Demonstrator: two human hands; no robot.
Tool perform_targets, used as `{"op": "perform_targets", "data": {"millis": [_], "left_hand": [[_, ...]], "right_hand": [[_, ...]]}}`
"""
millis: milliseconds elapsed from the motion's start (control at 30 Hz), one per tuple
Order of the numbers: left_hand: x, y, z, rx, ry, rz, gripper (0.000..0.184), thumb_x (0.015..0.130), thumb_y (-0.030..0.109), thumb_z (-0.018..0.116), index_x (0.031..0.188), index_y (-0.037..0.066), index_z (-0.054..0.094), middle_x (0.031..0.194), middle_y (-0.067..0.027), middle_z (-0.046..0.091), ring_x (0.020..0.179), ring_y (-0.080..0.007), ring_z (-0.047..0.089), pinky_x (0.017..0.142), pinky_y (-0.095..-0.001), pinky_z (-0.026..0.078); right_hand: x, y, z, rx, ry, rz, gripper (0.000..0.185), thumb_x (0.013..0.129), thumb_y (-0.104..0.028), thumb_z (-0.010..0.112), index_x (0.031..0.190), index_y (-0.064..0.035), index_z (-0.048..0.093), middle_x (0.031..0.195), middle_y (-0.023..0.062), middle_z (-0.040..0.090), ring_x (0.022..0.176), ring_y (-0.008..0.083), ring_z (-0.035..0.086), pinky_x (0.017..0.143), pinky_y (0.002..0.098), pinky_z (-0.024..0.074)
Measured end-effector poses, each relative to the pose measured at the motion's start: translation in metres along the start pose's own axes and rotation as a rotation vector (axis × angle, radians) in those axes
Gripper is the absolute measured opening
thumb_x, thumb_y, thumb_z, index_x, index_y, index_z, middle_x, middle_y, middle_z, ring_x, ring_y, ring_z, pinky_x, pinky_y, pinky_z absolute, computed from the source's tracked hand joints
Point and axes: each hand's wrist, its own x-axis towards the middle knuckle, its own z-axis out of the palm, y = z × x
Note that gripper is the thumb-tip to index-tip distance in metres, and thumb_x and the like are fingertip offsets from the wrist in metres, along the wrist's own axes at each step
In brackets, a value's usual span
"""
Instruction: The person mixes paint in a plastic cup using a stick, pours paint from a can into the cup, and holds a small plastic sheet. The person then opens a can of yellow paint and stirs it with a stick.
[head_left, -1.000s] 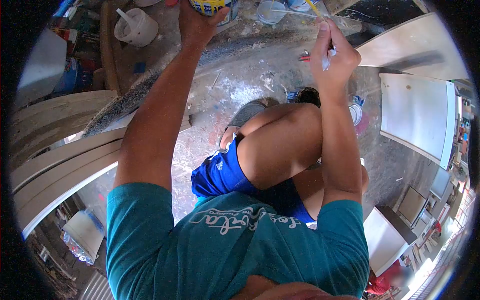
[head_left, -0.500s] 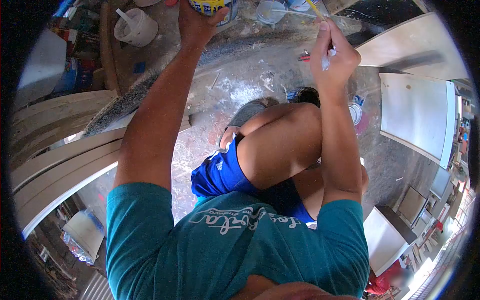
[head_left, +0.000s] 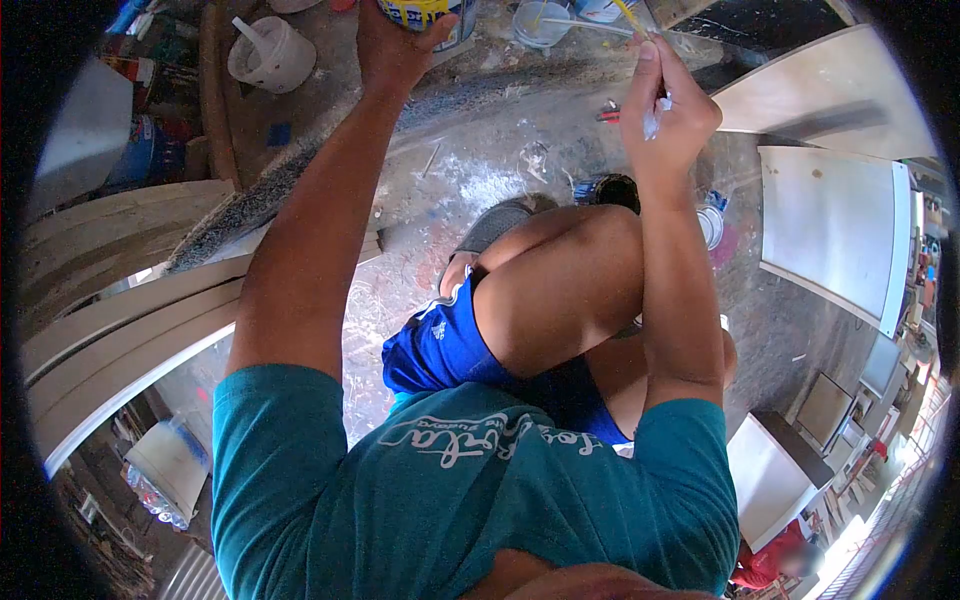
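At the top edge my left hand (head_left: 393, 55) is wrapped round the side of a paint can (head_left: 425, 14) with yellow and blue on its label; the can's top is cut off by the frame. My right hand (head_left: 668, 100) pinches a thin yellow stick (head_left: 628, 14) between thumb and fingers, its far end out of view. White paint smears the back of this hand near the thumb. Between the two hands stands a clear plastic cup (head_left: 540, 28), with a white stick (head_left: 592, 25) reaching from it toward my right hand.
A white bucket (head_left: 275, 60) with a handle sticking out stands at upper left. Below my right hand are an open dark can (head_left: 613, 188) and a red-handled tool (head_left: 608, 117). Pale panels (head_left: 830, 220) lean on the right. Someone in red (head_left: 765, 562) is at lower right.
The yellow stick has shifted very slightly at its visible end. Both hands and the can stay in nearly the same place.
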Motion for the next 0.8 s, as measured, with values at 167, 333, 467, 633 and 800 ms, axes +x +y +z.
{"op": "perform_targets", "data": {"millis": [167,333,467,633,800], "left_hand": [[-0.001,-0.002,0.0,-0.016,0.034,0.001,0.081,0.081,0.006,0.084,0.148,0.007,0.039,0.139,-0.0111,0.061,0.129,-0.0251,0.061,0.109,-0.0373,0.047],[0.0,-0.001,-0.003,0.096,0.016,0.041,0.082,0.08,0.003,0.082,0.149,0.007,0.038,0.14,-0.0116,0.06,0.13,-0.0254,0.06,0.111,-0.0381,0.046],[0.0,-0.001,-0.002,-0.064,0.003,0.031,0.085,0.078,0.002,0.082,0.151,0.006,0.037,0.141,-0.0119,0.06,0.131,-0.0261,0.06,0.112,-0.0387,0.046],[-0.003,0.003,-0.001,0.225,0.07,-0.014,0.087,0.076,-0.001,0.082,0.151,0.007,0.037,0.141,-0.0123,0.06,0.131,-0.0264,0.059,0.112,-0.0389,0.046],[-0.003,0.003,-0.002,0.144,0.046,-0.026,0.086,0.078,-0.002,0.081,0.151,0.007,0.037,0.14,-0.0123,0.06,0.132,-0.026,0.059,0.112,-0.0379,0.047]], "right_hand": [[0.001,-0.003,-0.002,-0.011,-0.009,-0.007,0.011,0.095,-0.006,0.074,0.103,-0.0001,0.078,0.073,0.0206,0.071,0.061,0.0316,0.074,0.056,0.0361,0.0556],[0.001,-0.001,-0.002,-0.032,-0.008,-0.003,0.011,0.094,-0.006,0.074,0.103,-0.0003,0.078,0.072,0.0203,0.071,0.059,0.031,0.073,0.055,0.0355,0.055],[0.003,-0.007,-0.004,-0.025,-0.014,0.017,0.012,0.094,-0.006,0.074,0.104,-0.0001,0.078,0.071,0.0199,0.07,0.057,0.0293,0.072,0.054,0.035,0.0541],[0.004,-0.012,-0.007,-0.052,-0.018,0.034,0.012,0.094,-0.005,0.074,0.104,0.0005,0.078,0.07,0.0191,0.07,0.056,0.0271,0.071,0.053,0.0346,0.053],[0.003,-0.006,-0.005,-0.029,0.023,-0.017,0.018,0.102,-0.008,0.069,0.114,0.0012,0.079,0.066,0.0089,0.067,0.055,0.0052,0.053,0.051,0.025,0.0429]]}}
